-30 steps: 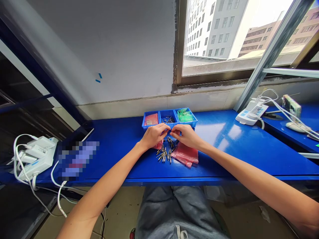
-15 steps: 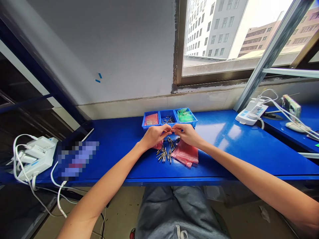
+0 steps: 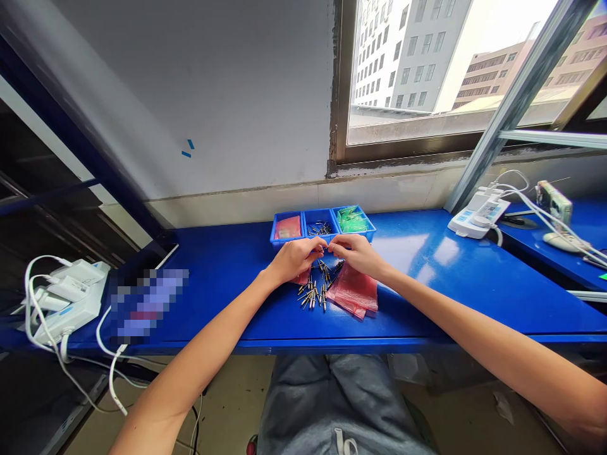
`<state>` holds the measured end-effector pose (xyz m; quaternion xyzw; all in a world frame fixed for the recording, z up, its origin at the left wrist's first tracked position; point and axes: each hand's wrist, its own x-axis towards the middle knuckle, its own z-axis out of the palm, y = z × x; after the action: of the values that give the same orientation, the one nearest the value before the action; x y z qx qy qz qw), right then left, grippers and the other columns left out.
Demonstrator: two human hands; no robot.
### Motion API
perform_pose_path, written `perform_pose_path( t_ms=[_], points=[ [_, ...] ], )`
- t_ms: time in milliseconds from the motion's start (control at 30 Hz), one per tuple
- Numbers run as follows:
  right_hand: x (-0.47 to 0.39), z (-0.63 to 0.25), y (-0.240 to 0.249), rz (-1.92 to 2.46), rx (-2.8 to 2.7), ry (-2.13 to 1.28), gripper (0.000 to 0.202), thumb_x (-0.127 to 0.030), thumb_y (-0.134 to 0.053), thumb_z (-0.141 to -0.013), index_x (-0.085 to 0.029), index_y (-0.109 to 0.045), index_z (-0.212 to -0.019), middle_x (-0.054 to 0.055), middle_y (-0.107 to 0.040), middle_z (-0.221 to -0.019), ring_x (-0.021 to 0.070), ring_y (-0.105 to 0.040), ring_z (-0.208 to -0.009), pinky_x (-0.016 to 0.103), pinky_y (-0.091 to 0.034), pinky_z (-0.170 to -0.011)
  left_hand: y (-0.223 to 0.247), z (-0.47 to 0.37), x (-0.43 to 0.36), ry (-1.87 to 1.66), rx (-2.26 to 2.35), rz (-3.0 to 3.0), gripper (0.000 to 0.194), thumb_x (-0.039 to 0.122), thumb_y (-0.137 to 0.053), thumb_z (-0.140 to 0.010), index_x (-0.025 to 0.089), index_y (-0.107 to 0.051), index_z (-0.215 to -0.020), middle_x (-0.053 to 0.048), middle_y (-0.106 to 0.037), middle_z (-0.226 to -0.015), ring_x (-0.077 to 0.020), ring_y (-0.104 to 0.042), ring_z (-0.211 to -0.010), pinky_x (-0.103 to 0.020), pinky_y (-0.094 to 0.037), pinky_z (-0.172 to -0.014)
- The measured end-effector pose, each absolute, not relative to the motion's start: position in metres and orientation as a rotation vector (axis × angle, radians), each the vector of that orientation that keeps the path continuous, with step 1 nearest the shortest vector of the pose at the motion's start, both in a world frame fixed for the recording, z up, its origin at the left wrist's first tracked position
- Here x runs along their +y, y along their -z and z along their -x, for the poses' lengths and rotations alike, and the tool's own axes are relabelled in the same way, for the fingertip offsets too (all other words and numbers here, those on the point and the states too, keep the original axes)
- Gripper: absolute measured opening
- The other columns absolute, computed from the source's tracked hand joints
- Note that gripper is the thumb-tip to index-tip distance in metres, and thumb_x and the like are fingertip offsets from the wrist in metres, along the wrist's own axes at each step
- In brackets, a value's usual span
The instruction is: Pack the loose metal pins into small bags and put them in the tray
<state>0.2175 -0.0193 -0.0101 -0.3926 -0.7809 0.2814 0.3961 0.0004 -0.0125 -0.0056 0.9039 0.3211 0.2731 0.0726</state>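
My left hand [image 3: 298,258] and my right hand [image 3: 355,254] meet fingertip to fingertip over the blue table, just in front of the blue bins. Both are closed in a pinch on something too small to make out. Beneath them lie several small dark and brassy metal pins [image 3: 310,294]. Red plastic bags [image 3: 355,291] lie beside the pins, below my right hand; another red bag [image 3: 303,277] shows partly under my left hand. The blue bins hold a red bag [image 3: 288,227], dark metal pieces [image 3: 319,228] and green bags [image 3: 351,219].
A white power strip [image 3: 76,297] with cables lies at the left, near a pixelated patch. Another power strip [image 3: 478,213] stands at the right by a metal post [image 3: 505,107]. The blue table's front edge [image 3: 332,345] runs above my legs.
My right hand has shifted slightly to the right, with a small gap now between the fingertips. The left hand has barely moved.
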Motion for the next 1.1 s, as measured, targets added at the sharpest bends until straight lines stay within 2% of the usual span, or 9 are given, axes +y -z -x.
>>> perform_pose_path(
  t_ms=[233, 467, 567, 767, 933, 1000, 1100],
  points=[
    [-0.0197, -0.2176, 0.0113, 1.012, -2.001, -0.657, 0.030, -0.035, -0.054, -0.094, -0.016, -0.071, -0.079, 0.003, -0.068, -0.071, 0.0134, -0.052, -0.064, 0.028, -0.038, -0.061, 0.0058, 0.0003, -0.0119, -0.796, 1.004, -2.679, 0.022, 0.019, -0.061, -0.096, 0.022, -0.064, -0.118, -0.001, -0.079, -0.097, -0.0188, -0.077, -0.092, -0.026, -0.056, -0.079],
    [-0.0192, -0.2191, 0.0103, 0.991, -2.018, -0.609, 0.033, -0.036, -0.052, -0.097, -0.015, -0.071, -0.079, 0.003, -0.067, -0.070, 0.0129, -0.053, -0.063, 0.027, -0.039, -0.059, 0.0063, -0.0010, -0.0139, -0.835, 0.999, -2.658, 0.024, 0.023, -0.060, -0.096, 0.023, -0.063, -0.120, -0.002, -0.078, -0.102, -0.0196, -0.076, -0.092, -0.028, -0.057, -0.081],
    [-0.0198, -0.2186, 0.0100, 0.987, -2.008, -0.601, 0.033, -0.037, -0.053, -0.097, -0.015, -0.070, -0.077, 0.002, -0.066, -0.069, 0.0125, -0.052, -0.063, 0.027, -0.037, -0.059, 0.0046, -0.0022, -0.0164, -0.844, 0.969, -2.667, 0.022, 0.022, -0.061, -0.095, 0.021, -0.064, -0.117, -0.003, -0.076, -0.099, -0.0189, -0.074, -0.089, -0.029, -0.056, -0.081],
    [-0.0240, -0.2159, 0.0110, 0.974, -2.016, -0.577, 0.036, -0.040, -0.054, -0.098, -0.016, -0.069, -0.077, 0.001, -0.064, -0.069, 0.0129, -0.051, -0.064, 0.028, -0.037, -0.061, 0.0052, -0.0021, -0.0149, -0.888, 0.922, -2.660, 0.019, 0.031, -0.063, -0.097, 0.019, -0.067, -0.111, -0.004, -0.074, -0.095, -0.0178, -0.071, -0.084, -0.029, -0.054, -0.080],
    [-0.0254, -0.2133, 0.0119, 0.903, -2.101, -0.397, 0.028, -0.033, -0.057, -0.098, -0.017, -0.069, -0.079, 0.002, -0.065, -0.074, 0.0130, -0.053, -0.067, 0.028, -0.038, -0.065, 0.0090, -0.0013, -0.0113, -0.951, 0.929, -2.637, 0.013, 0.028, -0.061, -0.097, 0.017, -0.069, -0.099, -0.004, -0.075, -0.092, -0.0168, -0.070, -0.080, -0.028, -0.052, -0.075],
    [-0.0246, -0.2132, 0.0119, 0.895, -2.123, -0.333, 0.026, -0.032, -0.058, -0.098, -0.017, -0.068, -0.080, 0.003, -0.066, -0.076, 0.0137, -0.054, -0.070, 0.028, -0.039, -0.066, 0.0095, -0.0015, -0.0112, -0.964, 0.954, -2.604, 0.013, 0.028, -0.062, -0.096, 0.018, -0.068, -0.101, -0.003, -0.075, -0.090, -0.0166, -0.070, -0.079, -0.027, -0.053, -0.075],
    [-0.0226, -0.2143, 0.0127, 0.914, -2.145, -0.307, 0.022, -0.028, -0.059, -0.098, -0.017, -0.068, -0.081, 0.002, -0.065, -0.075, 0.0138, -0.054, -0.070, 0.028, -0.039, -0.067, 0.0097, -0.0021, -0.0113, -1.008, 0.970, -2.560, 0.023, 0.025, -0.062, -0.096, 0.019, -0.066, -0.117, -0.003, -0.076, -0.094, -0.0167, -0.072, -0.082, -0.028, -0.055, -0.079]
  ],
)
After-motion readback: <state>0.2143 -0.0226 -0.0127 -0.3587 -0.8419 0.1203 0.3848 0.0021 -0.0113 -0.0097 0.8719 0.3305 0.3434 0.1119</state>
